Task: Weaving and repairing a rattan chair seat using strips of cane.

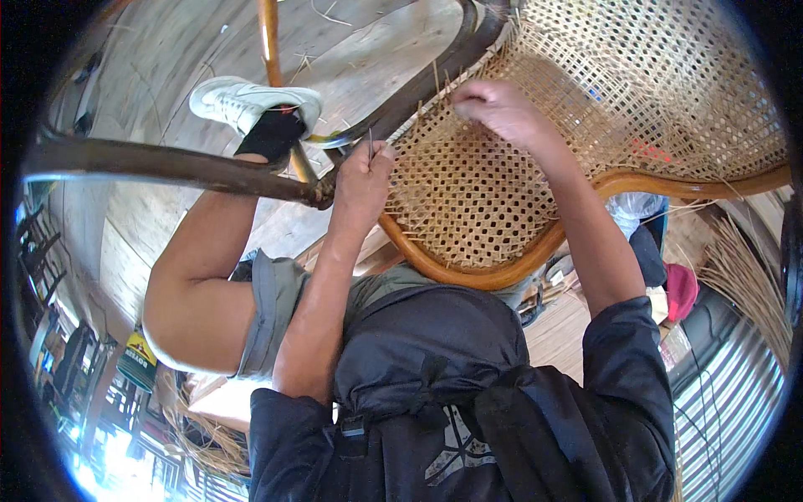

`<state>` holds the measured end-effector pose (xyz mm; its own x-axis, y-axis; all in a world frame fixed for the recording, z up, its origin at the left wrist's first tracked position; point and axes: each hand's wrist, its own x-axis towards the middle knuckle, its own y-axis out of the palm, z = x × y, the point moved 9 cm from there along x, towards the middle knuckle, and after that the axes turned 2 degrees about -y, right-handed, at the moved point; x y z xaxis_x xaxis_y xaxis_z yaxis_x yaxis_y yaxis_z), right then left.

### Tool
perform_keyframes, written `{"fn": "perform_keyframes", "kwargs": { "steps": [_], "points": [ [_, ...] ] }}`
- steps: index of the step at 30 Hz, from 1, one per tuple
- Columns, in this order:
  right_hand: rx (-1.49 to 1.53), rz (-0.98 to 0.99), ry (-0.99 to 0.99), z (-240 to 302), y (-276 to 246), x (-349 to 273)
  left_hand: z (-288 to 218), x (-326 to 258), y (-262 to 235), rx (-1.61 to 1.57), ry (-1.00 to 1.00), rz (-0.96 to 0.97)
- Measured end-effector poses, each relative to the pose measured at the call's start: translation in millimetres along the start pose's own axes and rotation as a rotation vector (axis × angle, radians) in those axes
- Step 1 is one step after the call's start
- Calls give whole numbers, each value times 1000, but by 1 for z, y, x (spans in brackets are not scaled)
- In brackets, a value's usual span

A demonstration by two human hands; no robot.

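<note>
Woven cane webbing [468,184] with open holes fills a curved wooden chair frame [493,276] across my lap. My left hand [365,180] is closed at the webbing's left edge, beside a dark frame rail. A thin, dark, pointed sliver [370,140] sticks up from between its thumb and fingers; whether it is a tool or a cane strip I cannot tell. Over the upper part of the webbing, my right hand [498,107] has its fingers curled together, slightly blurred. Anything inside them is hidden. Loose cane ends [439,79] poke up along the edge between both hands.
A dark wooden leg [167,167] extends to the left, past my shoe [242,102]. Cane scraps lie on the wooden floor [142,75]. To the right are a bundle of cane strips [753,276], a red cloth item [682,291] and corrugated metal [728,410]. A green-yellow can [136,362] stands left.
</note>
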<state>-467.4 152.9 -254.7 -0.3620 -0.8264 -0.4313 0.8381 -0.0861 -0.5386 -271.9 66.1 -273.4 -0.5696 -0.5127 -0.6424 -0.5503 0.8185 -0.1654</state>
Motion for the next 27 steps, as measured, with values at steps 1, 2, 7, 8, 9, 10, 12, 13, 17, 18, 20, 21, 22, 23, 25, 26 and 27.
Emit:
{"fn": "perform_keyframes", "kwargs": {
  "steps": [1,2,7,8,9,10,12,13,17,18,20,21,22,23,25,26,27],
  "points": [
    [-1,1,-9,1,-5,-9,-16,-11,-6,79,51,-7],
    [249,-165,69,-6,-22,-19,-26,-23,-13,161,99,-24],
    [550,-443,176,-14,-54,-105,-17,-62,-22,693,315,-32],
    [520,-532,193,-10,-53,-125,2,-64,-25,806,163,59],
    [487,-622,212,-7,-53,-145,21,-66,-26,913,7,151],
    [495,-623,203,-4,-47,-159,22,-68,-27,921,8,141],
    [174,-796,173,2,-53,-195,10,-69,-22,956,134,46],
    [172,-806,176,-1,-47,-204,6,-66,-13,958,144,50],
    [198,-899,140,4,-39,-216,-48,-42,19,754,455,-103],
    [147,-870,181,6,-37,-212,-57,-33,30,737,497,-102],
    [102,-918,171,3,-37,-208,-71,-6,55,714,550,-89],
    [96,-918,169,6,-34,-204,-66,11,64,750,465,-18],
    [81,-921,170,7,-34,-204,-61,25,73,777,383,57],
    [87,-904,161,5,-34,-202,-64,34,75,784,381,54],
    [114,-800,221,9,-39,-189,-46,45,83,672,211,240],
    [128,-703,286,10,-39,-181,-45,44,83,675,204,242],
    [211,-636,283,8,-37,-167,-40,41,83,562,144,279]
  ]
}}
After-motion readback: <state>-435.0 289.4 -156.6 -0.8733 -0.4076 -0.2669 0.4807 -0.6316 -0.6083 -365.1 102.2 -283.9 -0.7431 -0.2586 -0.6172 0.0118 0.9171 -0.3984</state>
